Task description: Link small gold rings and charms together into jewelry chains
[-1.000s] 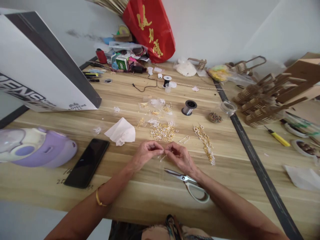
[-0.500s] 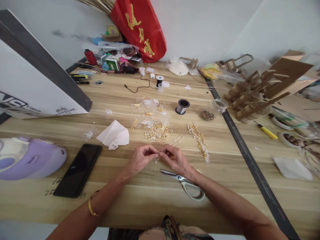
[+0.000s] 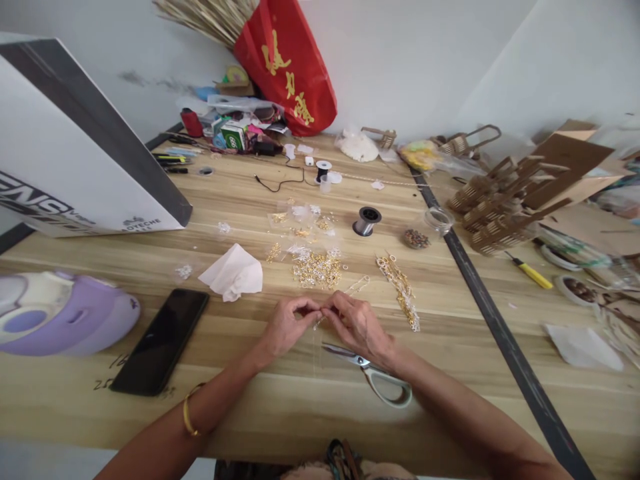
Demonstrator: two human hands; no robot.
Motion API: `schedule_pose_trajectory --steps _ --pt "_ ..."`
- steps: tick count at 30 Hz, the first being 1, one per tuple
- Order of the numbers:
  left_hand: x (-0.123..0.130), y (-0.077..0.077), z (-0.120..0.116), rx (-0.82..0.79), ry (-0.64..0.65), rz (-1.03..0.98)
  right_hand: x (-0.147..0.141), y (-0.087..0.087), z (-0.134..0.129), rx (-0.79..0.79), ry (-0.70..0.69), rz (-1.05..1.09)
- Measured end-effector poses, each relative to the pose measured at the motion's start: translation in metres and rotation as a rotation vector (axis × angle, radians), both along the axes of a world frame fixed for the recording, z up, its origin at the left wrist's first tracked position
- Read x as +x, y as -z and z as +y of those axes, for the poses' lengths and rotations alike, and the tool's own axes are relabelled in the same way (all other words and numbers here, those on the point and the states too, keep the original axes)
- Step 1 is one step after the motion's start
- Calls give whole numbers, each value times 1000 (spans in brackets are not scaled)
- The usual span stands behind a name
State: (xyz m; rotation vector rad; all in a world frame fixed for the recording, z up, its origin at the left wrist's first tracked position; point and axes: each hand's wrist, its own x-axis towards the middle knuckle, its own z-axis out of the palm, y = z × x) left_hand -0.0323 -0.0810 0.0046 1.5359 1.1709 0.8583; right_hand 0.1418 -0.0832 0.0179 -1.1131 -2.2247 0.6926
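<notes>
My left hand (image 3: 289, 325) and my right hand (image 3: 359, 324) meet fingertip to fingertip over the table's middle, both pinched closed. A thin beaded chain (image 3: 318, 324) hangs from between the fingertips, with a fine thread below it; which hand grips which part is too small to tell. Just beyond the hands lies a pile of gold and silver beads (image 3: 316, 269). Scissors (image 3: 385, 385) rest partly open beneath my right wrist. A bundle of gold and silver chains (image 3: 399, 291) lies to the right of my right hand.
On the left are a black phone (image 3: 160, 341), a crumpled tissue (image 3: 233, 273), a purple and white object (image 3: 75, 313) and a large box (image 3: 75, 147). A wire spool (image 3: 367, 221), a bead jar (image 3: 417, 239) and small woven baskets (image 3: 493, 207) stand farther back. A red bag (image 3: 290, 67) leans on the wall.
The camera view has shifted slightly, showing more of the wall. My fingertips remain together, and my right hand has turned slightly, its fingers covering more of the held piece.
</notes>
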Motion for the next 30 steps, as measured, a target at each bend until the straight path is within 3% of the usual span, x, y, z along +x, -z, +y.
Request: schedule_pose_trajectory --steps 8,17,21,30 --pt "-3 -1 1 13 21 -19 -2 -10 1 -14 5 -47" --pt "-6 -1 6 -28 67 -51 8 -9 4 -14 8 -82" --pt "-7 3 10 -72 11 -72 31 -10 13 31 62 -136" --pt "-8 6 12 -80 -18 -76 111 2 49 58 354 -255"
